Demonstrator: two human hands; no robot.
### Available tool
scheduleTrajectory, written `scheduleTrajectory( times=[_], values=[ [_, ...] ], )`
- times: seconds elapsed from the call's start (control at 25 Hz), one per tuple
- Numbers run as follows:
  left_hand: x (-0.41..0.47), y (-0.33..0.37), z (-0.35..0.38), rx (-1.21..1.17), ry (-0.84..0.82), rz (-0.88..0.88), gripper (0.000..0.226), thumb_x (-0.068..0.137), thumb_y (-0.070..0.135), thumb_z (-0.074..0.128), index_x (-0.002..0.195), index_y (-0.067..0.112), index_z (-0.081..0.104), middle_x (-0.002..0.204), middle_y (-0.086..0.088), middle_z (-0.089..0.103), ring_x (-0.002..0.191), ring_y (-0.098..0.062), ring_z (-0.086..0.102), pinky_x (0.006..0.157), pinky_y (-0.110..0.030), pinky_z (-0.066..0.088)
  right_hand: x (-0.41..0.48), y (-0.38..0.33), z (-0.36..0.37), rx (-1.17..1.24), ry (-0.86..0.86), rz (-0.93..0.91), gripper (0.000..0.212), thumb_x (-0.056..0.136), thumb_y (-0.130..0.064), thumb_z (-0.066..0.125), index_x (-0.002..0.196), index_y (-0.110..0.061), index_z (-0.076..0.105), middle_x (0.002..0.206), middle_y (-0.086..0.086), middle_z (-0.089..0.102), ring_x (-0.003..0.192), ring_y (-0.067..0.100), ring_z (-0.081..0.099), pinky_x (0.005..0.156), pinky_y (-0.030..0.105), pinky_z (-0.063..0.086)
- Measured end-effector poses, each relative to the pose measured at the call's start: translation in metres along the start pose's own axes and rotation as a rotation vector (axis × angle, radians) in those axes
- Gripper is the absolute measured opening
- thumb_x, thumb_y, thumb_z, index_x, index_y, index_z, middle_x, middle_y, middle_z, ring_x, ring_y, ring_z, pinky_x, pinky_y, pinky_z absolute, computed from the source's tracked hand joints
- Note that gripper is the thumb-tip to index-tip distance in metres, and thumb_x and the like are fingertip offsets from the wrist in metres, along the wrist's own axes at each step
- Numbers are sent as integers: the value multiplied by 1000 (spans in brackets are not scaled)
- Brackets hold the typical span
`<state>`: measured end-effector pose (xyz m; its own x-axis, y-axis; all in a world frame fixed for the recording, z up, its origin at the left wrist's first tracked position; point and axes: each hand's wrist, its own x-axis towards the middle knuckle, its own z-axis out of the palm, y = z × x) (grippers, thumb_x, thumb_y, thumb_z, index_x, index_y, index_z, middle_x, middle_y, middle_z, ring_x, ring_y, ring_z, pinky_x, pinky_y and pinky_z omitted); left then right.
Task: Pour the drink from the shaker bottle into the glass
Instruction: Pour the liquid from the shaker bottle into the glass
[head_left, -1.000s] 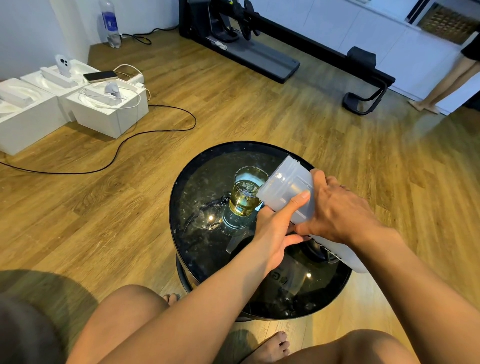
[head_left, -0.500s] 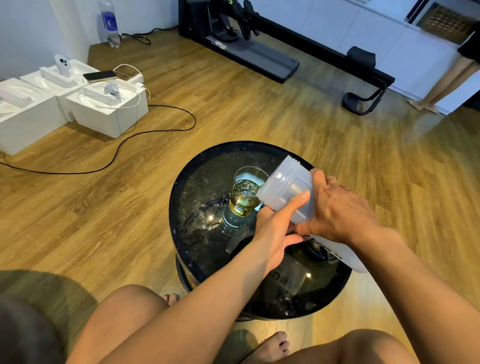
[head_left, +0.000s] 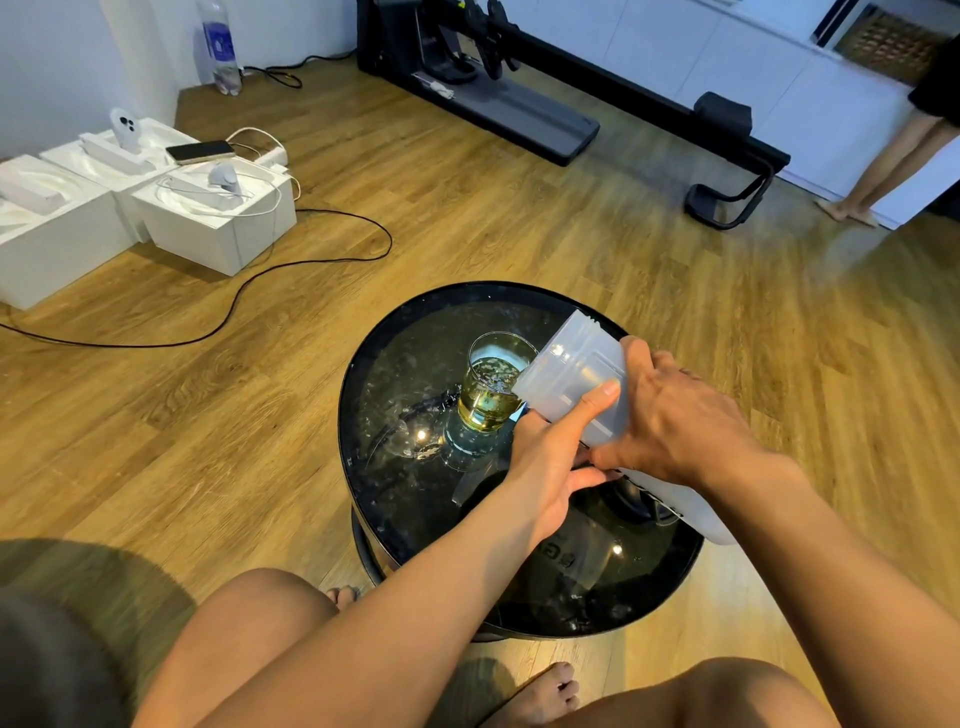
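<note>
Over the middle of the round black glass bench (head_left: 395, 519), the translucent white shaker bottle (head_left: 576, 387) lies tipped far over, its open mouth at the rim of the drinking glass (head_left: 491, 392). That glass stands upright on the bench and is partly filled with yellow liquid. The right hand (head_left: 675, 415) has its grip wrapped over the top of the bottle's body, grasping it. The left hand (head_left: 550, 457) also has its grip on the bottle from the near side, thumb lying along the wall and fingers under it. The bottle's base points near and right, past the right wrist. Beyond the bench on the wooden floor (head_left: 519, 208), to the far left, sit white boxes (head_left: 208, 228) with a phone (head_left: 200, 152) on top, and a black cable (head_left: 311, 260) trails beside them.
</note>
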<state>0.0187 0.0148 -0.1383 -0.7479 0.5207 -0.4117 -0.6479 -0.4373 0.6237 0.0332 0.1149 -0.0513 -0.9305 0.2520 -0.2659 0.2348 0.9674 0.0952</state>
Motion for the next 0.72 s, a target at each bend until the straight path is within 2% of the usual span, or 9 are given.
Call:
scheduleTrajectory(
  times=[0.48,0.64,0.72],
  values=[
    [-1,0,1,-5,6,0,37,85,26,78,120,22,67,118,-16,75,109,-39,71,87,-56,60,-1,-1,-1,-8,1,-2,110,57,-59,81,137,-19,18,120,9,45,111,34,51,84,47,49],
    [-1,1,1,-4,1,-3,34,85,26,78,118,22,68,117,-15,76,104,-36,73,86,-54,61,0,-1,-1,-12,-4,3,110,57,-61,81,137,-19,18,120,9,45,112,34,50,77,43,43],
    [-1,1,1,-7,3,-4,32,85,26,78,116,23,69,116,-15,76,107,-38,72,86,-54,61,0,-1,-2,-13,-5,2,111,57,-61,81,138,-19,18,121,9,45,113,35,50,79,44,44]
  ],
)
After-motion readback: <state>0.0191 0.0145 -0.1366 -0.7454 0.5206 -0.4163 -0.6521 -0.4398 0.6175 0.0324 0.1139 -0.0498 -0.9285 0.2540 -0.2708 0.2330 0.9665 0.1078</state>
